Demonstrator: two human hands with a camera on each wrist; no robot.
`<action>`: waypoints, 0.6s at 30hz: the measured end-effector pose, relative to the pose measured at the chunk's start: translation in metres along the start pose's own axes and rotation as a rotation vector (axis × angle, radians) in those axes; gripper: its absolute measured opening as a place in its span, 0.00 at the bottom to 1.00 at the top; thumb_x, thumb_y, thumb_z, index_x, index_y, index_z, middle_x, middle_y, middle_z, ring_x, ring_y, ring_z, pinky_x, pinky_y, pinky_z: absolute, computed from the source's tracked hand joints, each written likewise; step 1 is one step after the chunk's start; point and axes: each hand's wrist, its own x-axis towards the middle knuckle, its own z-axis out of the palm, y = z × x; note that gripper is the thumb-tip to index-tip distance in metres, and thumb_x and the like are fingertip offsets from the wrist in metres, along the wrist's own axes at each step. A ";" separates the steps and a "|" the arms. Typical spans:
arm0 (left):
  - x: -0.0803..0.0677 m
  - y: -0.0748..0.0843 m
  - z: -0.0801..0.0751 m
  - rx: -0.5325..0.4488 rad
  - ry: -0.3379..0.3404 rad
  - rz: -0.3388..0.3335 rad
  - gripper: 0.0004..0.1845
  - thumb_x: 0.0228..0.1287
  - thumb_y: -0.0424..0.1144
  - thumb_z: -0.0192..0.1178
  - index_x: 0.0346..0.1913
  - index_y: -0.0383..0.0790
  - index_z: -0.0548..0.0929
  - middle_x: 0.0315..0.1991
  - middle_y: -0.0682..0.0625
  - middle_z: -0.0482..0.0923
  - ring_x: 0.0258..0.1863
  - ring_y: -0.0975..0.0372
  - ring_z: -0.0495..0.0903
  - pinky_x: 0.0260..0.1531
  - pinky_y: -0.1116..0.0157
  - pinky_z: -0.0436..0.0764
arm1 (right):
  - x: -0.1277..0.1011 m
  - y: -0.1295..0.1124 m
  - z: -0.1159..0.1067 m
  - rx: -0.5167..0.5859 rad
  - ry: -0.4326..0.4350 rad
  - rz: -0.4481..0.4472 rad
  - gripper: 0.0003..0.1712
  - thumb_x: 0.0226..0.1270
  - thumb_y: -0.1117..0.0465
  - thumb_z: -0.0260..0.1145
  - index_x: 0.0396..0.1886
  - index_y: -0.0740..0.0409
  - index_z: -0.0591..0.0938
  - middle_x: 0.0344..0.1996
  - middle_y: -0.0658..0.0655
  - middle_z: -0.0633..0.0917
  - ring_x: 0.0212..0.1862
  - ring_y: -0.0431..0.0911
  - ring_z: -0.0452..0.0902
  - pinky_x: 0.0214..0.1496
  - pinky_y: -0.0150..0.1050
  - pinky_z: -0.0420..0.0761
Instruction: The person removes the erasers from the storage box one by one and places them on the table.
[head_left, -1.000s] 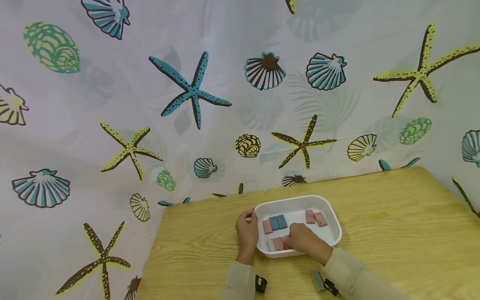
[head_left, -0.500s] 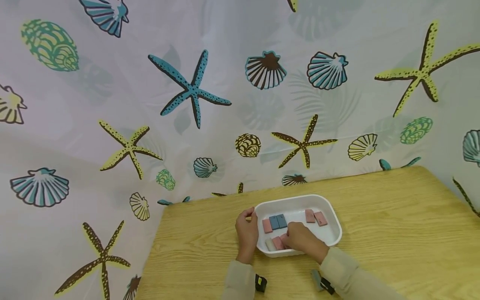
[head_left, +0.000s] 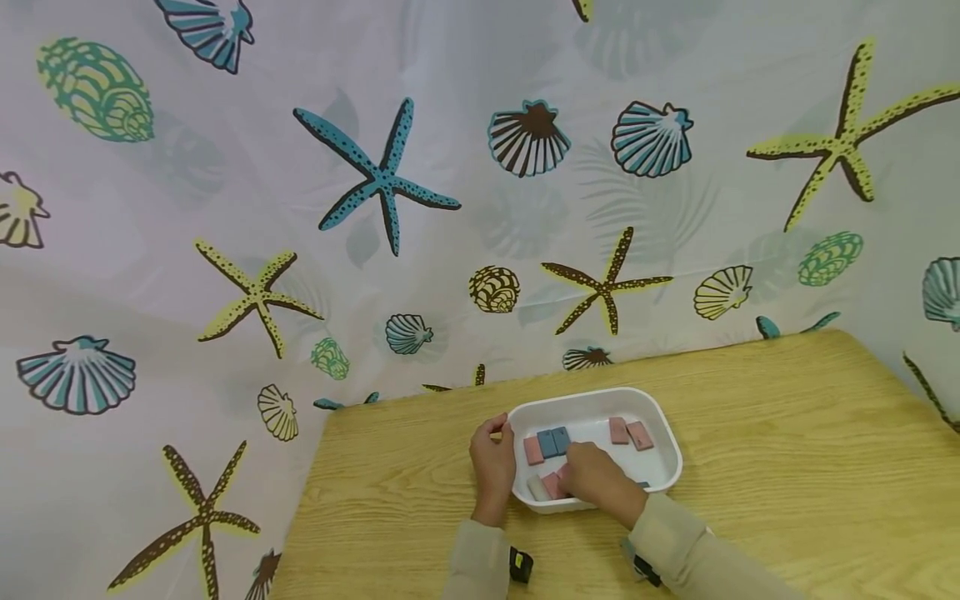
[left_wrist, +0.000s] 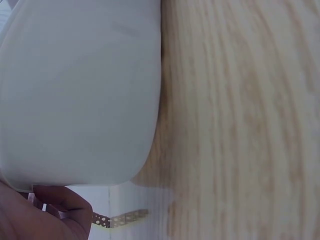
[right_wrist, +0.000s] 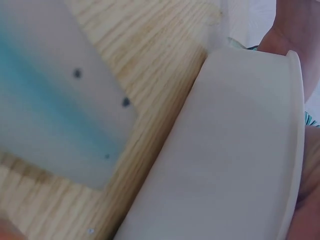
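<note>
A white plastic tray (head_left: 671, 433) sits on the table. My left hand (head_left: 492, 467) holds its left end, thumb and fingers at the rim. Inside the near side, my right hand (head_left: 603, 482) has its curled fingertips on a small pink block (head_left: 563, 478), partly hidden by the fingers. Left of it lie another pink block (head_left: 552, 485) and a tilted off-white block (head_left: 537, 488). Behind these, a pink block (head_left: 533, 451) stands beside two blue-grey blocks (head_left: 553, 442). Two more pink blocks (head_left: 628, 433) lie toward the right. A blue-grey piece (head_left: 642, 485) shows beyond the right wrist.
Under the right sleeve, a grey-blue piece (head_left: 628, 547) lies on the wooden table (head_left: 780, 433). A pale block with a teal band and dark dots (right_wrist: 65, 95) looms near the right wrist camera. A shell-and-starfish curtain (head_left: 450, 167) hangs behind the table.
My right hand has slid left inside the tray, along with the pink blocks at its fingertips. The off-white block has shifted left and tilted. My left hand stays at the rim.
</note>
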 end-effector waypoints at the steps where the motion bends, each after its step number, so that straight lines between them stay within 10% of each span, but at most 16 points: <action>1: 0.000 0.001 0.000 -0.001 0.001 -0.008 0.09 0.64 0.33 0.57 0.45 0.36 0.83 0.36 0.49 0.78 0.28 0.62 0.74 0.28 0.68 0.77 | 0.000 0.000 0.000 0.004 0.009 -0.006 0.11 0.45 0.67 0.67 0.16 0.59 0.72 0.13 0.51 0.69 0.17 0.43 0.64 0.19 0.34 0.63; 18: -0.001 -0.001 0.000 -0.013 0.006 -0.011 0.09 0.63 0.31 0.57 0.44 0.36 0.83 0.37 0.49 0.78 0.28 0.62 0.74 0.27 0.68 0.77 | -0.010 0.009 -0.024 0.328 0.173 -0.118 0.12 0.59 0.55 0.67 0.29 0.60 0.80 0.19 0.48 0.80 0.25 0.39 0.74 0.31 0.36 0.74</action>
